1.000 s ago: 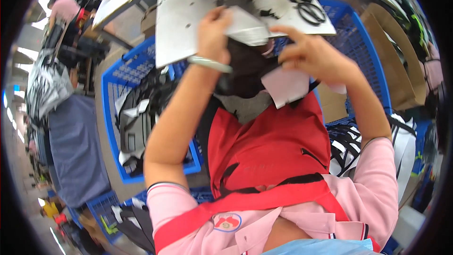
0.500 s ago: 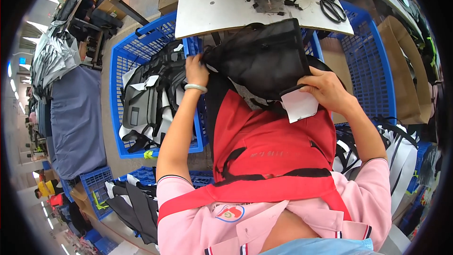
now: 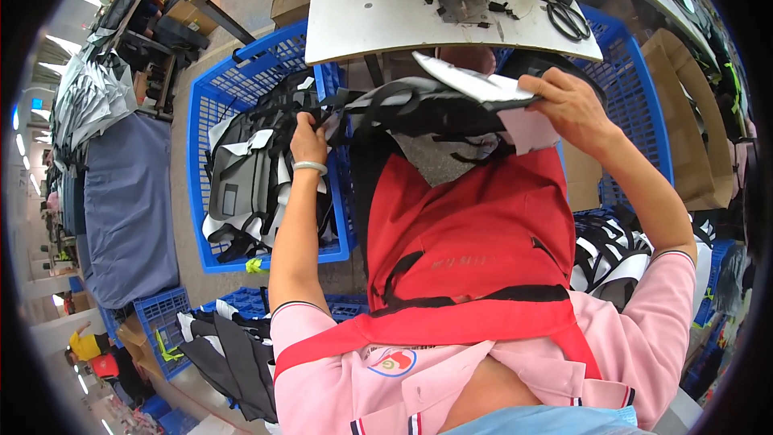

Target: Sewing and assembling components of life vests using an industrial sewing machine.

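Note:
A partly sewn black fabric bag piece (image 3: 439, 113) with white backing stretches between my two hands, over the gap between the table and my red apron (image 3: 475, 225). My left hand (image 3: 308, 142) is closed on the black strap end of this piece, above the left crate. With its fingers pinched, my right hand (image 3: 570, 105) grips the opposite edge, where a stiff white layer (image 3: 475, 84) shows on top. A pale flap (image 3: 529, 130) hangs beneath the right hand. The underside of the piece is mostly hidden.
The white worktable (image 3: 354, 16) ahead carries black scissors (image 3: 568, 21) and fabric scraps. A blue crate (image 3: 348, 225) of grey and black bag parts stands at left, another blue crate (image 3: 662, 129) at right. Beyond that is a brown paper bag (image 3: 684, 113).
The piece has turned from showing its broad black face to lying nearly edge-on, with white backing visible. My left hand moved left and nearer; my right hand moved up and right.

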### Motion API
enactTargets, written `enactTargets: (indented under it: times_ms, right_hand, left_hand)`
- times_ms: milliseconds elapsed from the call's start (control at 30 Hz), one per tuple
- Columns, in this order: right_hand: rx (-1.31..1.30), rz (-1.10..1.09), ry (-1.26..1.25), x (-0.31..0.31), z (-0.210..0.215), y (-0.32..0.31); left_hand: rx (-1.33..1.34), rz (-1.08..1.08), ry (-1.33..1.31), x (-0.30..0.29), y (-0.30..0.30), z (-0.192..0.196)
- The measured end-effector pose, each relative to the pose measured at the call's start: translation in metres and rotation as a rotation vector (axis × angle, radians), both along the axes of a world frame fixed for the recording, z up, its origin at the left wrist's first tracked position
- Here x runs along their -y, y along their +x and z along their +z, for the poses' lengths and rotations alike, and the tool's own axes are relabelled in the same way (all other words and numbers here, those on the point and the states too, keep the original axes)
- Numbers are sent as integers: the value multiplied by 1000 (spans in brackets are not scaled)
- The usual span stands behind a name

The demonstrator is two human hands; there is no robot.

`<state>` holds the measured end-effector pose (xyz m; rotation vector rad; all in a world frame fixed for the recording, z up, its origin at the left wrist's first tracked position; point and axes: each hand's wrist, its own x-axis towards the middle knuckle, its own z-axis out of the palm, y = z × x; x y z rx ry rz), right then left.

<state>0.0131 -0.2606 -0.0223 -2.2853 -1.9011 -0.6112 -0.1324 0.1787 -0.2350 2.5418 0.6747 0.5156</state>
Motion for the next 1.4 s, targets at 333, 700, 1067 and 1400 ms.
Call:
enactTargets:
  times_ms: [333, 700, 1067, 1400]
  right_hand:
    - [-565, -140, -422, 43, -92, -1]
    - [-872, -33, 20, 36, 76, -25]
    - [-549, 286, -137, 15, 85, -55]
    - [-735, 11, -15, 11, 48, -7]
  left_hand:
    - [7, -175, -1118, -7, 11, 88]
    - [-199, -980, -946, 157, 1, 243]
    - [-199, -1374, 3, 222, -6, 304]
    - [-211, -1000, -374, 181, 52, 284]
